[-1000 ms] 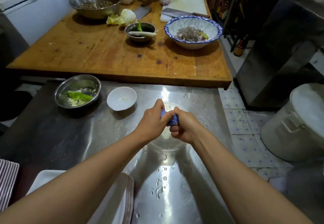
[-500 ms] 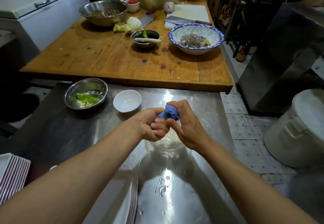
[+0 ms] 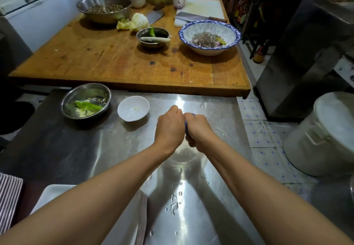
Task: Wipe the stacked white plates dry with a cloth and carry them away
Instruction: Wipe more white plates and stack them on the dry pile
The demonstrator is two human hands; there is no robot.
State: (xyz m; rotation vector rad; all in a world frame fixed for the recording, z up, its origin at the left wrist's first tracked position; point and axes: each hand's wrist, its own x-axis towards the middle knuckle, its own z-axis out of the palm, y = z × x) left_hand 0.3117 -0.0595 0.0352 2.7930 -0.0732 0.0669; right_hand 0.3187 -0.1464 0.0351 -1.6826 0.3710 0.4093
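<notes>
Head view: both hands, left hand [image 3: 169,128] and right hand [image 3: 199,131], clench a blue cloth [image 3: 185,126] over the steel counter [image 3: 95,149].

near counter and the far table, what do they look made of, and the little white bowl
Near counter: looks like brushed stainless steel, grey with streaky glare and beaded water drops. Far table: wood, orange-brown with plank seams, dark knots and a worn matte finish. Little white bowl: probably glazed ceramic, smooth and softly glossy, though melamine cannot be ruled out.

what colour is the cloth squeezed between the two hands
Blue. Only a thin strip of the cloth shows between the left hand and right hand in the head view.
</notes>
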